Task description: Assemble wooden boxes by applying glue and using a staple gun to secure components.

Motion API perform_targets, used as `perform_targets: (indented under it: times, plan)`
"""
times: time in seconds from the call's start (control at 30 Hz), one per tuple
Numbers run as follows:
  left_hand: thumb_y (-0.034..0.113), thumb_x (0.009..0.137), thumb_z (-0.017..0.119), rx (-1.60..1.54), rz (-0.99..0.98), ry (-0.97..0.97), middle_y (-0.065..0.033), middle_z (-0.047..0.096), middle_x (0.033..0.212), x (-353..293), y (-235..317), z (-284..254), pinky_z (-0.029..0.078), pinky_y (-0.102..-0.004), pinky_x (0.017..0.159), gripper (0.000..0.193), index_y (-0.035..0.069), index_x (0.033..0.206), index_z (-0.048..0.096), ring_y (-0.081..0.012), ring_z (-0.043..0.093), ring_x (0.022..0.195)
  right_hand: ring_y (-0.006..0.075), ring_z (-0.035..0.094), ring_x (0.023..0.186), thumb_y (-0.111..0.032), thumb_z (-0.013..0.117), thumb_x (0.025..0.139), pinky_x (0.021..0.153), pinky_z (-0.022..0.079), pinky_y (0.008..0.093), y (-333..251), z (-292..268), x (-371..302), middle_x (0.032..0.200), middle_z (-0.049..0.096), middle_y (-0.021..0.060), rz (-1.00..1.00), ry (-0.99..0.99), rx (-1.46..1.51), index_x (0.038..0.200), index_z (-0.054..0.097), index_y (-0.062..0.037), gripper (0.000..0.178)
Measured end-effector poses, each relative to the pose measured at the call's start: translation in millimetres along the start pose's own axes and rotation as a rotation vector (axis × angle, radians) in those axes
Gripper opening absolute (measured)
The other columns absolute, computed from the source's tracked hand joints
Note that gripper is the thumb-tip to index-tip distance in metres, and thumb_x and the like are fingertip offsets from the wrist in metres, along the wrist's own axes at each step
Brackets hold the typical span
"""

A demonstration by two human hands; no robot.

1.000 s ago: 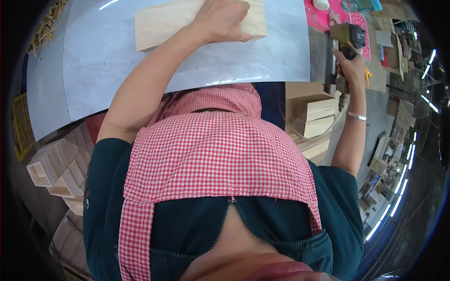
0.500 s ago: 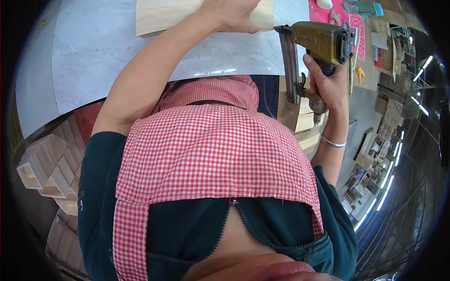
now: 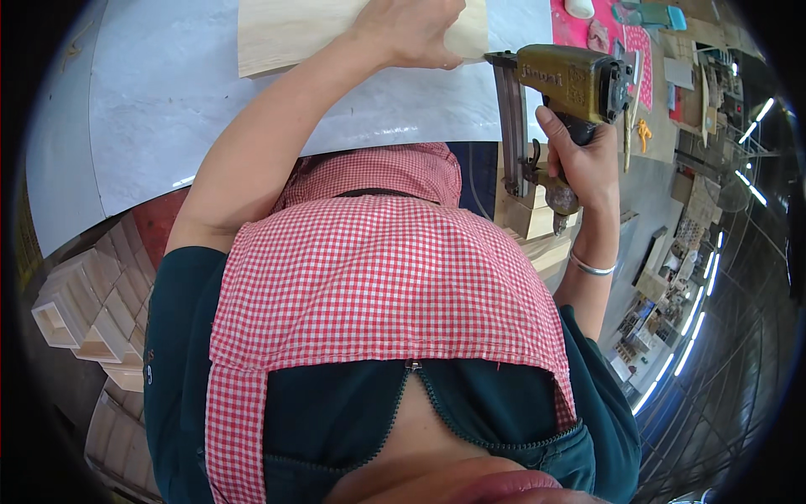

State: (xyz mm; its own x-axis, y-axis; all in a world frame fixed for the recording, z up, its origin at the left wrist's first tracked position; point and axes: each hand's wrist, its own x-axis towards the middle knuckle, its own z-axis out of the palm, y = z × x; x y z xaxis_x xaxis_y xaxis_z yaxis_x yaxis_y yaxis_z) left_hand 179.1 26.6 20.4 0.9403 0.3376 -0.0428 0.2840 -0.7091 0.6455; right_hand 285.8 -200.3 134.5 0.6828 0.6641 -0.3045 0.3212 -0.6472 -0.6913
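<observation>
Head view: wood [image 3: 290,38] on tabletop [image 3: 210,118], back from near edge
Left hand [image 3: 411,34]: on wood, cannot tell its grip
Right hand [image 3: 588,164]: wrapped round nail gun [image 3: 564,80], nose at wood's right end

Worktop: broad worktop [image 3: 201,109] faced in smooth bluish-white sheet, a seam toward its left end, glare along the near edge
Right of it: bright pink covering [image 3: 571,27]
Floor: smooth grey floor [image 3: 651,181], running off to the right
Far area: cluttered rows of furniture and stored goods [image 3: 642,323], too small to tell apart
Lights: long white strip lights [image 3: 687,349] in broken rows
Overhead: dark roof [image 3: 722,336] crossed by thin framing
</observation>
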Motion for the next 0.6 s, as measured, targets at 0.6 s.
perform_targets:
  times: [0.6]
  plan:
    - [0.039, 0.069, 0.075, -0.013, -0.066, -0.062, -0.0229, 0.06, 0.118, -1.0, 3.3, -8.4, 0.04, -0.0445, 0.098, 0.042, 0.002, 0.088, 0.07, -0.0347, 0.054, 0.111, 0.0095, 0.047, 0.039, -0.023, 0.077, 0.09, 0.038, 0.038, 0.0232, -18.9, 5.2, 31.4, 0.053, 0.055, 0.0009, 0.003, 0.007, -0.063, 0.082, 0.067, -0.0003, 0.026]
